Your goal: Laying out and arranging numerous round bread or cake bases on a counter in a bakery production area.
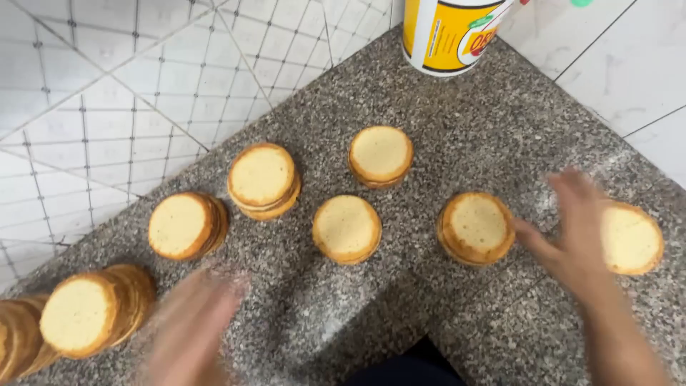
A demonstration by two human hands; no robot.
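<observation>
We see the left hand [189,329] blurred low over the speckled granite counter [457,121], fingers loosely spread, holding nothing; a tilted stack of round biscuits [89,311] lies just to its left, another stack [187,224] just beyond it. Further right stand three more stacks [263,179], [347,229], [381,155]. The right hand [575,229] hovers open, fingers splayed, between one biscuit stack [476,227] and a last one [632,239] beside its palm. A yellow-and-white tub [446,36] stands behind.
</observation>
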